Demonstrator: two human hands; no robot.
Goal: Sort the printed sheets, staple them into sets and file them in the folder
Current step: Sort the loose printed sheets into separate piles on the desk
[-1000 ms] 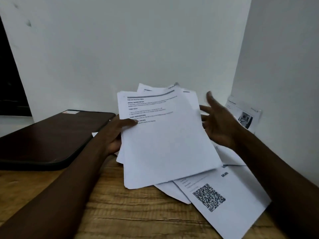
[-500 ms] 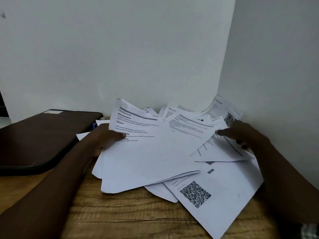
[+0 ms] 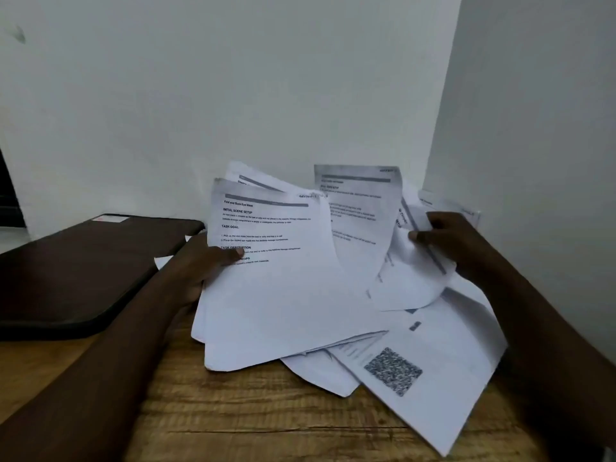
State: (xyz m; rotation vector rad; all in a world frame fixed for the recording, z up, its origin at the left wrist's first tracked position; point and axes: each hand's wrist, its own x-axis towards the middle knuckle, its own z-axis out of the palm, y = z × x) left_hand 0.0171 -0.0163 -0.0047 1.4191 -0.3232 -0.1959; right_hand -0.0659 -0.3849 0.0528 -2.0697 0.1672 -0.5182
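My left hand (image 3: 203, 261) grips a stack of printed sheets (image 3: 280, 295) by its left edge, thumb on the top page, which is headed with bold section titles. The stack is tilted up off the wooden table. My right hand (image 3: 443, 241) pinches a curled printed sheet (image 3: 360, 221) and some crumpled pages at the right, lifted toward the wall corner. A sheet with a QR code (image 3: 423, 371) lies flat on the table under both. A dark brown folder (image 3: 76, 271) lies shut at the left.
The wooden table (image 3: 233, 421) stands in a corner of two white walls (image 3: 233, 95). One more printed sheet (image 3: 450, 205) leans against the right wall behind my right hand. Loose blank sheets (image 3: 320, 375) poke out under the stack.
My right hand went from open in the air down to the loose sheets at the right and now lifts one upright. My left hand keeps its hold on the stack.
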